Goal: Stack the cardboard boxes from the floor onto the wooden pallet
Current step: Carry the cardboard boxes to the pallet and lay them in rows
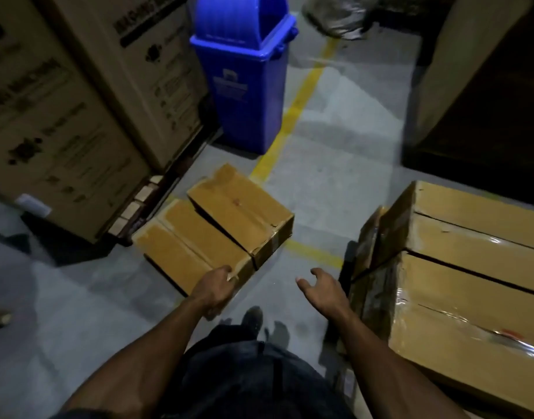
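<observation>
Two taped cardboard boxes lie on the grey floor at centre left. The nearer box lies flat; a second box leans on its far side, tilted. My left hand grips the near corner of the nearer box, fingers curled over its edge. My right hand hovers above the floor to the right, fingers spread and relaxed, holding nothing. Several stacked boxes, partly wrapped in shiny film, stand at the right; the pallet under them is hidden.
A blue plastic bin stands behind the boxes by a yellow floor line. Large printed cartons on a pallet fill the left. A dark tall object stands at the back right. My feet are below, between the two stacks.
</observation>
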### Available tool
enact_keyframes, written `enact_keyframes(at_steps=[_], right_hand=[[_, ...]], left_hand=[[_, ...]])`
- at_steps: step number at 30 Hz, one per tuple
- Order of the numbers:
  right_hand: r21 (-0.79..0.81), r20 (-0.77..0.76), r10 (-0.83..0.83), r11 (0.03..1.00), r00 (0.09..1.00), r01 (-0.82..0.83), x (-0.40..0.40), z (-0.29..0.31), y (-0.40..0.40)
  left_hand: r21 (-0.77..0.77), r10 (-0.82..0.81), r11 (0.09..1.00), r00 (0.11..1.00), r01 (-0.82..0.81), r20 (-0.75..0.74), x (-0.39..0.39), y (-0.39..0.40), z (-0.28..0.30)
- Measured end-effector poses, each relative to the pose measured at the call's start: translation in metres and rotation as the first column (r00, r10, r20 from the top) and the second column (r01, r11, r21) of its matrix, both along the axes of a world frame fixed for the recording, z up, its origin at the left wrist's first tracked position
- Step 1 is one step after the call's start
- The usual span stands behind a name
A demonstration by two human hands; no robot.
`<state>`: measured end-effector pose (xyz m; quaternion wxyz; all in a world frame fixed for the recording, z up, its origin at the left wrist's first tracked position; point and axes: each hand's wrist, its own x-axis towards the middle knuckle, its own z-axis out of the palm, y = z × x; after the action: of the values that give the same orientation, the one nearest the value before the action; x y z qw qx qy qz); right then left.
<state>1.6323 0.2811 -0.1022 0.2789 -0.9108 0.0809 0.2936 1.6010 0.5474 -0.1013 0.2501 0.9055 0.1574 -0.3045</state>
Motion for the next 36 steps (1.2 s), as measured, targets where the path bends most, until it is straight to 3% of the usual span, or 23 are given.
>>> enact_keyframes(at_steps=[8, 13, 16, 20, 25, 36], right_hand=[[0.002, 0.009, 0.196, 0.981, 0.981, -0.196, -0.006, 0.000, 0.053], [0.024, -0.004, 0.212, 0.977, 0.977, -0.212, -0.013, -0.004, 0.091], [0.078, -0.012, 0.127, 0.989, 0.992, -0.126, -0.022, -0.006, 0.123], [0.152, -0.031, -0.103, 0.983, 0.994, 0.107, -0.039, -0.012, 0.176], [0.196, -0.070, -0.360, 0.909, 0.930, 0.367, -0.069, -0.017, 0.258], [0.180, -0.117, -0.465, 0.859, 0.878, 0.479, -0.080, -0.009, 0.386]], left_hand=[[-0.040, 0.250, 0.967, 0.967, -0.252, -0.038, -0.049, 0.045, -0.001], [-0.106, 0.417, 0.903, 0.909, -0.416, -0.016, -0.066, 0.086, -0.001], [-0.163, 0.487, 0.861, 0.873, -0.481, 0.000, -0.074, 0.119, -0.004], [-0.248, 0.538, 0.819, 0.843, -0.516, 0.021, -0.084, 0.172, -0.011], [-0.315, 0.479, 0.831, 0.878, -0.458, -0.013, -0.092, 0.261, -0.016], [-0.229, 0.299, 0.930, 0.954, -0.287, 0.018, -0.069, 0.405, -0.010]])
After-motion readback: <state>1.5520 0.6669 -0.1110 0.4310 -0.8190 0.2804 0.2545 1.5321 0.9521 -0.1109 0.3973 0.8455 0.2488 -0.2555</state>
